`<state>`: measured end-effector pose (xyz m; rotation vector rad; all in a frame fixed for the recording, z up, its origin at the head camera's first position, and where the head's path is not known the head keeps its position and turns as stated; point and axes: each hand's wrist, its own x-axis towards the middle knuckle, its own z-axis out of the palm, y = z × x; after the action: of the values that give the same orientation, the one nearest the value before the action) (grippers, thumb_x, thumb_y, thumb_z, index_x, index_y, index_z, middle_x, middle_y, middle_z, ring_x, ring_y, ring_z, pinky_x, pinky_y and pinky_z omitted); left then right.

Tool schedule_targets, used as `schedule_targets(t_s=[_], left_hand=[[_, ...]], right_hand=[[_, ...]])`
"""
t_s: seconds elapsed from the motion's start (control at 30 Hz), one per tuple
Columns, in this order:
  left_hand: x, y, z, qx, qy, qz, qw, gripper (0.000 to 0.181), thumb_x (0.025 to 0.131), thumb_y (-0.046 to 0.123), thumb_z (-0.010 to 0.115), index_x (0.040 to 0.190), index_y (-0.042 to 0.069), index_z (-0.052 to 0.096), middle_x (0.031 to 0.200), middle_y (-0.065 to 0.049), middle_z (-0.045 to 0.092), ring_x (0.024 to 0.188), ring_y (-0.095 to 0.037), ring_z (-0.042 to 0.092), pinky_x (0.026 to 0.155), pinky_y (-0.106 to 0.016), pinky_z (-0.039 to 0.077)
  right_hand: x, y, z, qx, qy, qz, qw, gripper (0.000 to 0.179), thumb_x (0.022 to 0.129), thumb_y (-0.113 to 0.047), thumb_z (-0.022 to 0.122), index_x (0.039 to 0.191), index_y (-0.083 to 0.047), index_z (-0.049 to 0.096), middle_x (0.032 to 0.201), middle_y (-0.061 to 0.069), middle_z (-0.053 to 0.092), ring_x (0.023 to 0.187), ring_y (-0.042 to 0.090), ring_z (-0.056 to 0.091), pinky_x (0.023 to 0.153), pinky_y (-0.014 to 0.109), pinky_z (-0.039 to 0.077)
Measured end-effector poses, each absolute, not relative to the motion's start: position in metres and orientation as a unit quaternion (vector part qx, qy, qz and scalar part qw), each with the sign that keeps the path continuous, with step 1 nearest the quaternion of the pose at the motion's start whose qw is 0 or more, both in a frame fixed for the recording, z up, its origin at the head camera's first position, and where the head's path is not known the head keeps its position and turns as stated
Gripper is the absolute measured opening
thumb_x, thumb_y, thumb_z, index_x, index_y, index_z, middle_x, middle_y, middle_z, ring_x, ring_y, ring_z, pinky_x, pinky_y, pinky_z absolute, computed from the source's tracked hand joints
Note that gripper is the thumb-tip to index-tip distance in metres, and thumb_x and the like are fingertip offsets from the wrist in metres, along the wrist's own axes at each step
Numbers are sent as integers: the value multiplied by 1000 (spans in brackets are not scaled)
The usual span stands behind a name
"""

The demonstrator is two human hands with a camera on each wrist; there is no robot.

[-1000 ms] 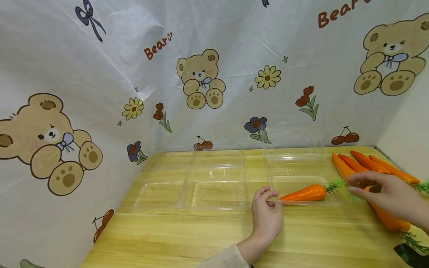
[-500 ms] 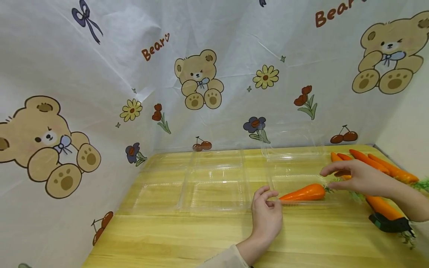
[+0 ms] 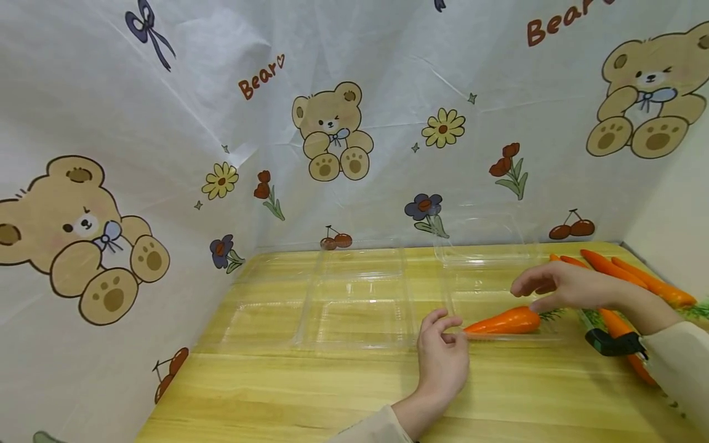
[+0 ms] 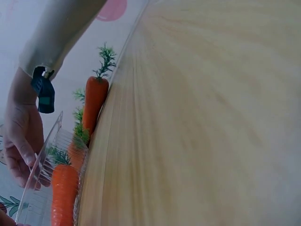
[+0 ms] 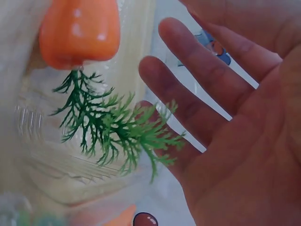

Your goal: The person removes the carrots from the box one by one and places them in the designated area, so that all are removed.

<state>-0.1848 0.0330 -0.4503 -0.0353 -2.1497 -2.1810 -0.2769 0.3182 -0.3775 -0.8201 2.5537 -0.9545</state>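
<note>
An orange toy carrot (image 3: pixel 504 322) with green leaves lies in a clear plastic clamshell box (image 3: pixel 498 336), its tip to the left. At the box's front left corner my left hand (image 3: pixel 443 357) pinches the rim between thumb and fingers; only a bit of it shows in the left wrist view. My right hand (image 3: pixel 573 288) hovers over the box's right end, fingers bent and apart, holding nothing. The right wrist view shows its palm beside the carrot's leaves (image 5: pixel 113 122); some leaf tips overlap the fingers.
More carrots (image 3: pixel 615 267) lie at the back right, and another carrot (image 3: pixel 615 323) is partly hidden under my right forearm. To the left stand further clear plastic boxes (image 3: pixel 360 346). A bear-print cloth (image 3: pixel 388 203) hangs behind the wooden table (image 3: pixel 288 394).
My right hand has moved left from beside the right-hand carrots to above the box's right end. My left hand and the carrot in the box have stayed put.
</note>
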Motion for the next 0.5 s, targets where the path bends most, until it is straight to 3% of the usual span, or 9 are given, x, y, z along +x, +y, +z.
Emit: schedule_targets(t_s=[0.23, 0.5], left_hand=[[-185, 34, -451, -19, -703, -710, 45, 18, 90, -4, 65, 104, 4, 75, 138, 1, 54, 78, -5, 56, 64, -16, 52], [-186, 34, -450, -19, -700, -712, 52, 19, 90, -4, 66, 103, 5, 75, 136, 1, 55, 77, -5, 56, 65, -16, 53]], right_hand=[[-289, 321, -386, -295, 865, -355, 196, 36, 94, -12, 75, 127, -2, 66, 124, 17, 69, 109, 11, 67, 90, 21, 58], [-295, 318, -392, -277, 851, -377, 241, 39, 91, -8, 76, 127, 2, 65, 126, 21, 67, 108, 19, 66, 88, 18, 57]])
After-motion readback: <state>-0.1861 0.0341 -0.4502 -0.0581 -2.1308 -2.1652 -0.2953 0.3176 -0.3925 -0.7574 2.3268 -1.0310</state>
